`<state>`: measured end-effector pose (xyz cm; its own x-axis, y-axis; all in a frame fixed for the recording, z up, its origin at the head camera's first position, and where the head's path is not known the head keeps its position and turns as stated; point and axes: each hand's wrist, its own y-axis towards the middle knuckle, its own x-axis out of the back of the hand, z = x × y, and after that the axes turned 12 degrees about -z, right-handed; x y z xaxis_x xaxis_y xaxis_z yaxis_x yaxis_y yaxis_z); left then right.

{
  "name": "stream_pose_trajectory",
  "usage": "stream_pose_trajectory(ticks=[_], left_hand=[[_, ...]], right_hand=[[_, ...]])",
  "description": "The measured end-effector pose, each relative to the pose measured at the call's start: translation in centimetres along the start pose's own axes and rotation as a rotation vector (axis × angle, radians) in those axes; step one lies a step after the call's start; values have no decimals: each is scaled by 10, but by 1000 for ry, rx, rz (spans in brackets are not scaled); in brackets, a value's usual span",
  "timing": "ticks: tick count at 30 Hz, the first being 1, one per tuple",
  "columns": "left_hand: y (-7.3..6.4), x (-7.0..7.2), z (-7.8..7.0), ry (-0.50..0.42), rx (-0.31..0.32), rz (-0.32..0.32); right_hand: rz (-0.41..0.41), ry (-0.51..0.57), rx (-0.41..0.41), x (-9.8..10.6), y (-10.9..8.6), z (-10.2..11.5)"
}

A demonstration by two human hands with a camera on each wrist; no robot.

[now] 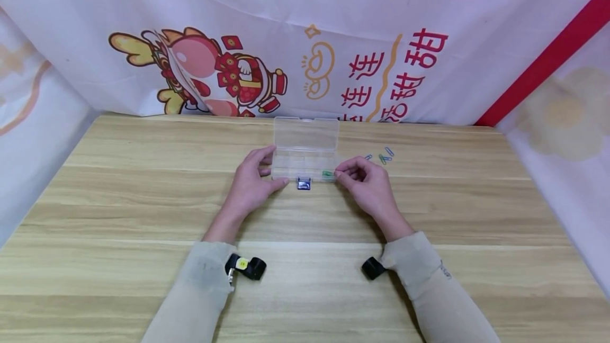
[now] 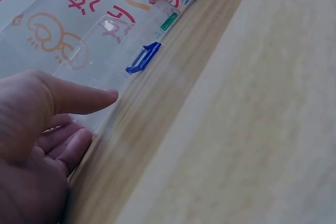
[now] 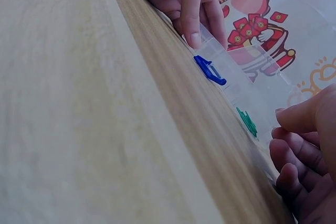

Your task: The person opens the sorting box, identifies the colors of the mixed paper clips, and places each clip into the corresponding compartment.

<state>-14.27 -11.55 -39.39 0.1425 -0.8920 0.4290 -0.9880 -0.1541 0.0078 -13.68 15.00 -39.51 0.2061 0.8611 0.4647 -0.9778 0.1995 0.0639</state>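
A clear plastic compartment box [image 1: 289, 172] lies on the table, its see-through lid [image 1: 306, 134] raised at the back. A blue latch [image 1: 303, 183] sticks out from its front edge. My left hand [image 1: 253, 180] grips the box's left end, thumb on the front edge and fingers along the side. Green paper clips [image 3: 247, 122] lie in the front right compartment. My right hand [image 1: 366, 181] is at the right front corner beside them, thumb and forefinger tips close together. Whether those tips pinch anything, I cannot tell.
Several loose blue and green paper clips [image 1: 387, 155] lie on the wooden table [image 1: 305, 290] beyond my right hand. A printed white cloth [image 1: 267, 9] hangs right behind the table's back edge.
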Motion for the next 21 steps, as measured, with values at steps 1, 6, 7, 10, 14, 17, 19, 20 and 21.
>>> stream_pose_trajectory(ticks=[1, 6, 7, 10, 14, 17, 19, 20, 21], left_hand=[[0, -1, 0, -2, -1, 1], [0, -1, 0, -13, -7, -2], [-1, 0, 1, -15, -10, -4], [-1, 1, 1, -16, -17, -10], [-1, 0, 2, -20, -13, -8], [-1, 0, 2, -20, -4, -7], [-1, -1, 2, -20, 2, -7], [-1, -1, 2, -20, 3, -6], [0, -1, 2, -19, 6, -6]], right_hand=[[-3, 1, -1, 1, 0, 0], [-57, 42, 24, 9, 2, -4], [-77, 56, 34, 12, 4, -7], [-146, 95, 61, 23, 11, -17], [-232, 108, 46, 42, 18, -30], [-271, 82, -3, 53, 22, -35], [-273, 54, -38, 58, 24, -37], [-265, 35, -52, 59, 24, -37], [-255, 16, -61, 60, 25, -37]])
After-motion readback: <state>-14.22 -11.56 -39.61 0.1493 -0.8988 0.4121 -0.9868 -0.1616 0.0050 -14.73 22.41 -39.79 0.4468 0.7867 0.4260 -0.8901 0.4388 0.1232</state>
